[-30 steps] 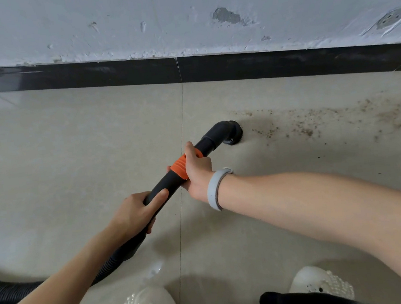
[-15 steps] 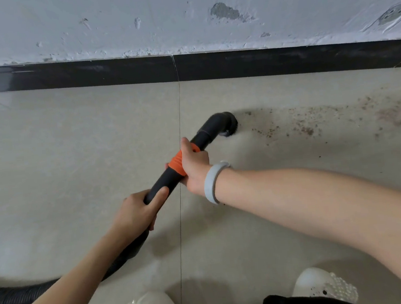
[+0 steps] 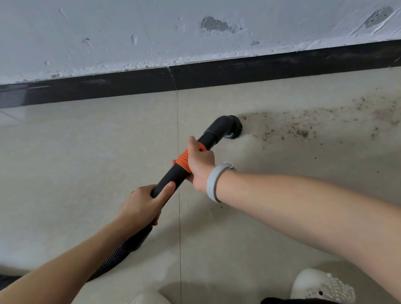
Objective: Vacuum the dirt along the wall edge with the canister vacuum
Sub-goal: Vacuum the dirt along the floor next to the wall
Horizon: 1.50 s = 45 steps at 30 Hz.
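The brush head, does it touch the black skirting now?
Apart. The head view shows a band of bare floor tile between the brush head and the skirting.

wall [image 3: 109, 25]: white (chipped) | skirting [image 3: 66, 88]: black | floor [image 3: 60, 153]: beige tile

Both hands are on the black vacuum wand [image 3: 172, 176]. The right hand [image 3: 199, 163] grips it at the orange collar [image 3: 183, 162], the left hand [image 3: 142, 205] lower down, just above the ribbed hose [image 3: 111, 258] that trails off to the left. The round brush nozzle [image 3: 234, 130] sits on the pale tile floor [image 3: 73, 164], at the left end of a band of brown dirt [image 3: 300, 127]. The black baseboard [image 3: 284, 66] runs along the scuffed white wall [image 3: 133, 23]. White shoes [image 3: 322, 284] show at the bottom.
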Each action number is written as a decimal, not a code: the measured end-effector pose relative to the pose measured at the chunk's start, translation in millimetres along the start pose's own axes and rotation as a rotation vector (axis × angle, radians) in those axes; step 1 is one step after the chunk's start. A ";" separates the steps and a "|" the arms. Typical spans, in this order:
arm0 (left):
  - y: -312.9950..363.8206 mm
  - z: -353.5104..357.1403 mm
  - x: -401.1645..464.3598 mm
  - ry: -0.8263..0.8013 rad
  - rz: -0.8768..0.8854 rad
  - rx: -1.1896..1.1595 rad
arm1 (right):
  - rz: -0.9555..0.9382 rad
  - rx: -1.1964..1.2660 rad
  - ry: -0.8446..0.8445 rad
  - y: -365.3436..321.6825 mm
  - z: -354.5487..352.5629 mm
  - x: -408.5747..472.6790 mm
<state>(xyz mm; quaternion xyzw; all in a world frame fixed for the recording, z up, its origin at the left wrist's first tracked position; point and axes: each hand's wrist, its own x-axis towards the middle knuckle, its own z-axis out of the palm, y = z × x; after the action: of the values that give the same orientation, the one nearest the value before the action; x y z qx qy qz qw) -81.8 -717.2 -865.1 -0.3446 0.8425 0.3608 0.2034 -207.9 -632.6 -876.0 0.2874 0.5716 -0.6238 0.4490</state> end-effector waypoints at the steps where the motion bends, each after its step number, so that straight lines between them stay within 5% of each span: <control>1: 3.0 -1.4 -2.6 -0.015 0.007 0.036 | 0.005 0.046 -0.002 0.8 -5.0 -4.7; 11: 27.1 10.0 -29.9 -0.065 0.136 0.370 | 0.072 0.332 0.062 20.9 -61.6 -40.0; 19: -15.9 38.9 -41.0 0.054 0.110 0.245 | 0.094 0.295 0.047 40.2 -52.7 -33.5; 23: -38.6 27.9 -43.3 0.116 0.110 0.229 | 0.121 -0.057 0.036 30.3 -50.3 -26.5; 27: -66.9 10.0 -45.1 0.134 0.104 0.255 | 0.051 -0.894 -0.159 -0.3 -68.0 -28.3; 32: -93.2 -3.4 -50.6 0.136 0.056 0.340 | -0.658 -1.726 0.003 -22.8 -85.2 -13.7; 35: -91.5 -8.5 -46.6 0.125 0.057 0.373 | -0.831 -1.824 -0.231 -13.9 -86.0 -5.6; 45: -20.0 25.1 -23.5 0.184 0.290 0.544 | -0.902 -1.713 -0.186 7.5 -88.3 3.6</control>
<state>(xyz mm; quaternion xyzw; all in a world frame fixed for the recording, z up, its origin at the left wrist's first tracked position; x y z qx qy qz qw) -49.0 -698.3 -877.1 -0.1849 0.9632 0.1150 0.1574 -216.4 -547.2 -898.5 -0.4332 0.8506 -0.1301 0.2682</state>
